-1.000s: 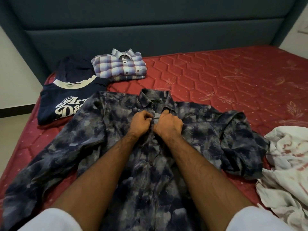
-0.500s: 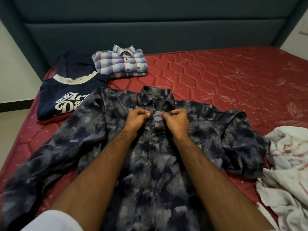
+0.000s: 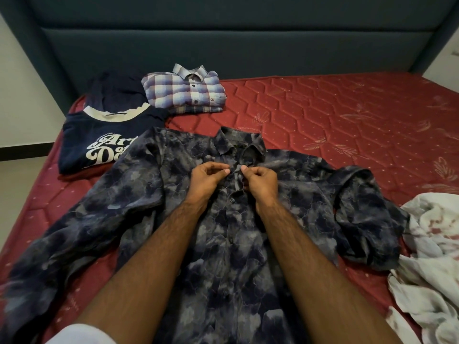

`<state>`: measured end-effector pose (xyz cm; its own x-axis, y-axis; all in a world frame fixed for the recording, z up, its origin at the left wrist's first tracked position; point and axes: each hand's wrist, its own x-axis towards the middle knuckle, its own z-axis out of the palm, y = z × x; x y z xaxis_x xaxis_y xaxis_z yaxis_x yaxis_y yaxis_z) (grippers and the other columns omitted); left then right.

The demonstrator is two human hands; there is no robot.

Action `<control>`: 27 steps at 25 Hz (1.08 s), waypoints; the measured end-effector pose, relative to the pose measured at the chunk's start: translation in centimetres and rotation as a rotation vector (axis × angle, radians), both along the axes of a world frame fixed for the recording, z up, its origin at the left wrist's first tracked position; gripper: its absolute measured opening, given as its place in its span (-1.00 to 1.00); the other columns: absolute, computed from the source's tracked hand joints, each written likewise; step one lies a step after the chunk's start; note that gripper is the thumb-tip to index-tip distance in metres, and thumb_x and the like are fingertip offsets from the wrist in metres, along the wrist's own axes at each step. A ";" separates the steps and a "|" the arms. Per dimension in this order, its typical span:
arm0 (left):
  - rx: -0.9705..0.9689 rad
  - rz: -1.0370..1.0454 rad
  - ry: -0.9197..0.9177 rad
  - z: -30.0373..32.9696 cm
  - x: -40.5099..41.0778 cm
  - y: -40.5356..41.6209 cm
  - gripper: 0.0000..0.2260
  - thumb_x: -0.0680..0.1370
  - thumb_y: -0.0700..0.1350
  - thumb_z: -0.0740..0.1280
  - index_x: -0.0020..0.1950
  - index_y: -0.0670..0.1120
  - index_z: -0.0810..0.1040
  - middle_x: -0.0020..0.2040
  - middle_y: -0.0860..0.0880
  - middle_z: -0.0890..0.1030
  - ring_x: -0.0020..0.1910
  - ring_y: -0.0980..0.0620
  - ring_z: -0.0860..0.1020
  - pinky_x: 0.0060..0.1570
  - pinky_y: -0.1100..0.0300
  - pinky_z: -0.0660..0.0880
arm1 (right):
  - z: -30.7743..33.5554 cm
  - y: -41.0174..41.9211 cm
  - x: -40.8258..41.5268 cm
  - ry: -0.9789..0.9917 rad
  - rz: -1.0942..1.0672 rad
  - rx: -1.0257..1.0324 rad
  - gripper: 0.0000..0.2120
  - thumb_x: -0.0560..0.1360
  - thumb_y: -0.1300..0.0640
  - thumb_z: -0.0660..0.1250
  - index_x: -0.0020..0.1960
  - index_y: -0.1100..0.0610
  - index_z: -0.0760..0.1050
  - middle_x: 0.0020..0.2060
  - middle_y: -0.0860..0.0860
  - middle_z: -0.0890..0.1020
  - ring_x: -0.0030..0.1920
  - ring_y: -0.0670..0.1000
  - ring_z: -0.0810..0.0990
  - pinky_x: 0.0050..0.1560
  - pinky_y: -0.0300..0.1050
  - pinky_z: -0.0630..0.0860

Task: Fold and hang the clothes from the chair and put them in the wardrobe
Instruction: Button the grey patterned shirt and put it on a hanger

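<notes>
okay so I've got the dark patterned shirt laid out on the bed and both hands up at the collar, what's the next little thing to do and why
Probably fasten the top button: the left hand and right hand each pinch a placket edge just below the collar of the patterned shirt, and a gap shows between them there. Closing it should keep the front flat for folding.

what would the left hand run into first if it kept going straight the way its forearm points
Probably the collar of the dark patterned shirt, just beyond where the left hand pinches the front edge. Past that lies bare red mattress. Depth is hard to judge from this view.
</notes>
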<state>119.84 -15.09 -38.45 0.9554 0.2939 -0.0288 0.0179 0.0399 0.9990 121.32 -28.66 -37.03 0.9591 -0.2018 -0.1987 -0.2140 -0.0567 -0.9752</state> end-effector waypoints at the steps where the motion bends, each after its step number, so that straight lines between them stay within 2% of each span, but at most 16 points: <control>1: 0.006 -0.002 -0.016 -0.2 0.0 0.0 -0.88 0.50 -0.33 0.48 -0.06 -0.12 0.68 -0.12 -0.02 0.71 -0.15 0.20 0.66 -0.09 0.35 0.56 | -0.4 0.3 -0.1 -0.008 0.007 -0.021 -0.90 0.50 0.12 0.52 -0.11 0.15 0.66 -0.18 0.04 0.73 -0.13 0.01 0.70 -0.01 -0.02 0.66; 3: 0.013 -0.002 -0.040 -0.3 -0.2 0.0 -0.88 0.50 -0.33 0.48 -0.05 -0.12 0.68 -0.11 -0.03 0.71 -0.13 0.18 0.66 -0.06 0.34 0.57 | -0.8 0.6 -0.4 -0.013 0.030 -0.038 -0.90 0.48 0.19 0.51 -0.03 0.15 0.65 -0.14 0.02 0.72 -0.07 -0.01 0.69 0.08 -0.05 0.64; 6: 0.001 -0.009 -0.065 -0.4 -0.4 0.0 -0.88 0.48 -0.33 0.49 -0.04 -0.15 0.69 -0.11 -0.04 0.72 -0.13 0.16 0.66 -0.08 0.32 0.57 | -0.8 1.1 -0.9 -0.038 0.027 -0.048 -0.89 0.50 0.19 0.48 0.02 0.16 0.63 -0.11 0.02 0.71 -0.06 -0.02 0.68 0.07 -0.07 0.62; 10: 0.033 0.010 -0.069 -0.7 -0.4 -0.3 -0.87 0.46 -0.35 0.51 -0.05 -0.17 0.68 -0.15 -0.04 0.70 -0.17 0.20 0.64 -0.12 0.34 0.55 | -1.2 1.4 -1.3 -0.076 0.017 -0.045 -0.93 0.52 0.14 0.47 -0.04 0.09 0.59 -0.15 0.02 0.69 -0.09 -0.01 0.67 0.01 -0.06 0.61; 16: 0.054 0.019 -0.086 -0.9 -0.5 -0.3 -0.88 0.47 -0.32 0.51 -0.04 -0.14 0.69 -0.11 -0.06 0.71 -0.14 0.15 0.64 -0.09 0.32 0.56 | -1.3 1.0 -1.4 -0.085 0.048 0.048 -0.87 0.53 0.28 0.40 -0.08 0.06 0.60 -0.14 0.07 0.70 -0.05 0.05 0.68 0.08 -0.01 0.62; 19: 0.065 0.009 -0.107 -0.9 -0.7 -0.3 -0.87 0.48 -0.31 0.50 -0.04 -0.11 0.70 -0.11 -0.04 0.72 -0.13 0.15 0.64 -0.06 0.29 0.57 | -1.4 1.0 -1.4 -0.065 0.044 0.062 -0.94 0.55 0.22 0.40 0.02 0.14 0.63 -0.10 0.07 0.72 -0.01 0.06 0.70 0.15 0.07 0.63; 22: 0.128 0.039 -0.110 -1.1 -0.8 -0.4 -0.89 0.50 -0.27 0.50 -0.04 -0.10 0.69 -0.13 -0.03 0.71 -0.18 0.14 0.60 -0.09 0.23 0.57 | -1.5 0.8 -1.5 -0.062 0.022 0.061 -0.89 0.55 0.16 0.43 0.06 0.15 0.64 -0.08 0.03 0.73 -0.01 -0.01 0.70 0.18 0.05 0.62; 24: 0.210 0.079 -0.137 -1.2 -1.0 -0.6 -0.91 0.52 -0.25 0.47 -0.03 -0.08 0.66 -0.13 0.01 0.69 -0.19 0.15 0.60 -0.09 0.24 0.57 | -1.6 0.9 -1.6 -0.074 -0.004 0.066 -0.89 0.52 0.12 0.46 0.02 0.13 0.65 -0.13 0.01 0.74 -0.05 -0.02 0.71 0.13 0.04 0.64; 27: 0.343 0.130 -0.207 -1.2 -1.4 -1.1 -0.92 0.54 -0.24 0.44 0.00 -0.09 0.63 -0.09 0.05 0.68 -0.13 0.16 0.63 -0.09 0.28 0.57 | -1.5 1.2 -2.0 -0.102 -0.058 0.043 -0.88 0.45 0.08 0.54 -0.10 0.10 0.65 -0.22 -0.01 0.72 -0.17 -0.05 0.69 -0.08 -0.10 0.64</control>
<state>118.41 -16.21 -39.62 0.8849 0.3716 0.2808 -0.1682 -0.3073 0.9366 119.32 -27.42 -38.52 0.9618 -0.2507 -0.1101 -0.1150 -0.0050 -0.9934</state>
